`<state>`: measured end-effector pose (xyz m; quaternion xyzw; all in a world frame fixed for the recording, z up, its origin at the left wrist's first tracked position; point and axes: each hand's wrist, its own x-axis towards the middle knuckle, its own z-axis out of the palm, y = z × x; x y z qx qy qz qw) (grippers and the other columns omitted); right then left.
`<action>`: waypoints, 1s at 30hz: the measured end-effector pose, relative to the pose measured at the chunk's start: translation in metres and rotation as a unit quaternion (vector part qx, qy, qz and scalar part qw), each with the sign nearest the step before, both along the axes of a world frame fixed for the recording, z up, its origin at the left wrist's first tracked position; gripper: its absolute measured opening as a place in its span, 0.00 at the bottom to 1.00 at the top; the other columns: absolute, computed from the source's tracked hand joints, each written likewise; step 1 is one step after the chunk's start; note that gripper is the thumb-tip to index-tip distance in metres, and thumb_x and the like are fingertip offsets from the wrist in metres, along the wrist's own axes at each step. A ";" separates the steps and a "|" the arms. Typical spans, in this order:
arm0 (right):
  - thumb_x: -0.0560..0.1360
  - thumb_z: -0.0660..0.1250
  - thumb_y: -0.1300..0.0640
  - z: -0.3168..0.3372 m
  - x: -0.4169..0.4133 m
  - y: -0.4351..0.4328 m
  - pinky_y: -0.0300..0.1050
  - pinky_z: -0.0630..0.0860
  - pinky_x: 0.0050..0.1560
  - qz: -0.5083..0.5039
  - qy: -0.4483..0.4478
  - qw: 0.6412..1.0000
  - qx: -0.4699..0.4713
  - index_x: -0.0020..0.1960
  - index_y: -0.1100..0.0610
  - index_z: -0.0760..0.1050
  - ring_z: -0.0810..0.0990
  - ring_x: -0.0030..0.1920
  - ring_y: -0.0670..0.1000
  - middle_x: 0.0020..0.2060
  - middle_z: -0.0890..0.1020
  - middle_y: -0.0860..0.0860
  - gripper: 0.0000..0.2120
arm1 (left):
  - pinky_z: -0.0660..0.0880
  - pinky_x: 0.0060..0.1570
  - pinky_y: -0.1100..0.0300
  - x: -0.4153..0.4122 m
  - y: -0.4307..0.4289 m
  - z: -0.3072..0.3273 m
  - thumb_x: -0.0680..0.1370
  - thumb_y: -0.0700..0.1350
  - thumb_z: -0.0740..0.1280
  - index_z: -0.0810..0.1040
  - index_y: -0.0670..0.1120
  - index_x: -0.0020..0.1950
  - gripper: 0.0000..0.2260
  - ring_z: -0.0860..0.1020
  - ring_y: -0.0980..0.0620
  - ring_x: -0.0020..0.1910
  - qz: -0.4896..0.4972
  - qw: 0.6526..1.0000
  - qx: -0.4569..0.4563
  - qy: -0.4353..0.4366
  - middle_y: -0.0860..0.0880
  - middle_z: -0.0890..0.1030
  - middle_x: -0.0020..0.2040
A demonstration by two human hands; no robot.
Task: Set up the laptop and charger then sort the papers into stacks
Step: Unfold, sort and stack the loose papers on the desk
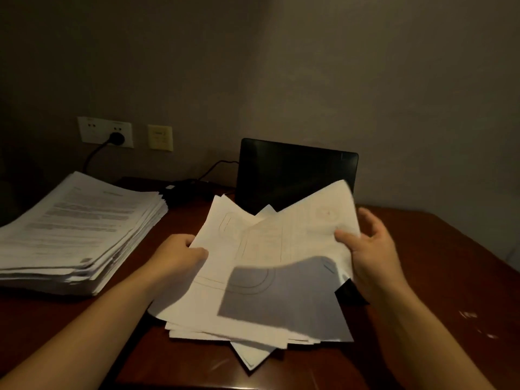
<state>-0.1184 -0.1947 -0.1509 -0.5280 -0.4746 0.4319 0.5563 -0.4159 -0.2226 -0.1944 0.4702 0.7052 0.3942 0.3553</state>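
Papers: tall stack [78, 235] at left of frame on dark wooden desk [436, 277]; loose sheets [267, 291] fanned at centre, covering the base of the open laptop [295, 173]. left hand [180, 254] pinches their left edge; right hand [371, 249] thumb clamps the top sheet's right edge, fingers loosely spread. charger brick [185, 187] lies upper left of centre.

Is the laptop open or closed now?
Open: the laptop has its dark screen upright behind the papers, and a corner of its base shows beneath them.
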 end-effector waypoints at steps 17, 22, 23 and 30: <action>0.73 0.76 0.58 -0.042 -0.008 0.000 0.44 0.73 0.52 0.094 -0.382 0.916 -0.081 0.81 0.45 0.43 0.76 0.61 0.53 0.72 0.72 0.51 0.51 | 0.72 0.63 0.46 0.030 0.011 -0.016 0.75 0.71 0.58 0.78 0.55 0.63 0.27 0.71 0.46 0.66 -0.055 0.971 0.018 0.234 0.52 0.74 0.66; 0.69 0.74 0.37 -0.058 -0.012 0.000 0.64 0.65 0.72 0.111 -0.479 0.868 -0.068 0.78 0.35 0.35 0.69 0.72 0.58 0.74 0.69 0.50 0.56 | 0.74 0.56 0.61 0.044 0.013 -0.009 0.78 0.58 0.68 0.78 0.55 0.66 0.17 0.75 0.59 0.60 -0.127 0.981 0.060 0.133 0.59 0.79 0.63; 0.71 0.74 0.38 -0.060 -0.010 -0.001 0.64 0.64 0.73 0.113 -0.483 0.865 -0.069 0.79 0.36 0.35 0.68 0.73 0.57 0.74 0.69 0.50 0.55 | 0.72 0.53 0.64 0.046 0.013 -0.008 0.79 0.54 0.69 0.77 0.54 0.67 0.17 0.75 0.60 0.58 -0.130 0.984 0.050 0.110 0.59 0.79 0.64; 0.73 0.76 0.60 -0.052 0.003 -0.002 0.47 0.77 0.58 0.105 -0.341 0.932 -0.062 0.80 0.40 0.48 0.80 0.55 0.45 0.72 0.73 0.48 0.48 | 0.72 0.56 0.59 0.058 0.014 -0.008 0.81 0.45 0.67 0.73 0.52 0.70 0.17 0.75 0.53 0.65 -0.124 0.988 0.060 0.073 0.55 0.77 0.67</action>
